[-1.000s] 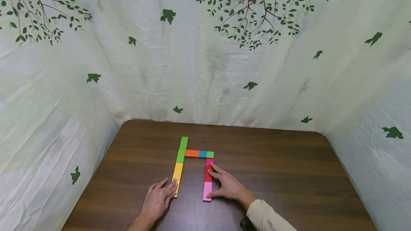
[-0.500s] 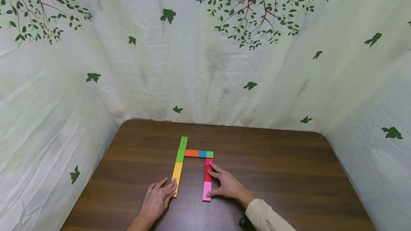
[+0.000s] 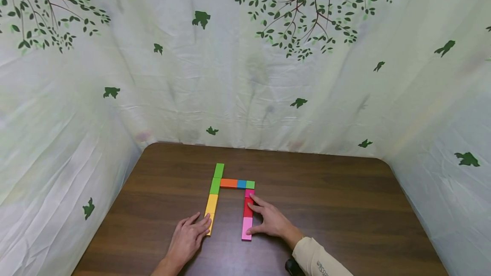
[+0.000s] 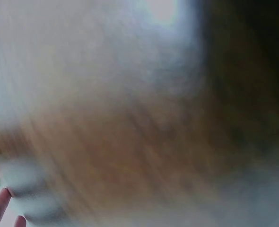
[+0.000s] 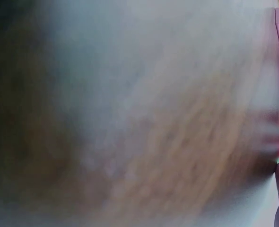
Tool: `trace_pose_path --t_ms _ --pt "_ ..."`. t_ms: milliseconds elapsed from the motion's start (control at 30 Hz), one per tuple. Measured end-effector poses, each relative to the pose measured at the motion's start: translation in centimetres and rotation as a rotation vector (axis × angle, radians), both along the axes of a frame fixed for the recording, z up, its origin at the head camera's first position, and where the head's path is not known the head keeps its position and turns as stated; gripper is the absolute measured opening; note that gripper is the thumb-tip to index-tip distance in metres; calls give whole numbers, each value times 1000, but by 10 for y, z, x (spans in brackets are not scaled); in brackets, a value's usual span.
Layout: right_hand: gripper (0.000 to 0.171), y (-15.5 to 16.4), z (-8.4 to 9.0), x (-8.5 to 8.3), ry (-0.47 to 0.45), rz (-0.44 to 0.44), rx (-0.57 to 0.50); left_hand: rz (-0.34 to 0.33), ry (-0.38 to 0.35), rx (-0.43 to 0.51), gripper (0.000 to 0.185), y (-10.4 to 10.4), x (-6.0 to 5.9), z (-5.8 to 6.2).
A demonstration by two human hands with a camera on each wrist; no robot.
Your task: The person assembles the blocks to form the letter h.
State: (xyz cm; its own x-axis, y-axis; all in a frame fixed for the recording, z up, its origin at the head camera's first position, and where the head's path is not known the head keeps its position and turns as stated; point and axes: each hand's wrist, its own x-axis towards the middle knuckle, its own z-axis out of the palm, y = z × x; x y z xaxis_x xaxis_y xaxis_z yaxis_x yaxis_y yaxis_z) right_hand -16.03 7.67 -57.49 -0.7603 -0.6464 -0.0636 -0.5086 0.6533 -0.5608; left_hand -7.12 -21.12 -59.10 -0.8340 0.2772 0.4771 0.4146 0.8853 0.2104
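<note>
Pink block [image 3: 247,228] sits w/ flat right hand [image 3: 270,221] touching it, yellow block [image 3: 211,208] touched by flat left hand [image 3: 189,238].

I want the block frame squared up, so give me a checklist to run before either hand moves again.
1. Left hand touching the near yellow block: ok, straight fingers rest against it.
2. Right hand on the right column: ok, fingers rest against the red block and thumb against the pink block.
3. Top row joined: ok, orange block, blue block and small green block lie end to end.
4. Left column straight: ok, green blocks and yellow ones line up.
5. Gaps between blocks: cannot tell, both wrist views are blurred.
</note>
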Motion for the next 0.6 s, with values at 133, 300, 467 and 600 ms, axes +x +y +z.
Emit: trace_pose_path --t_ms 133,300,467,600 --pt "92 0 0 0 9 3 4 3 -11 1 34 0 0 0" --pt "91 0 0 -1 23 2 14 4 -12 0 34 0 0 0" --pt "91 0 1 0 26 2 12 11 -25 -9 34 0 0 0" --pt "94 0 2 1 40 12 26 16 -43 -16 34 0 0 1"
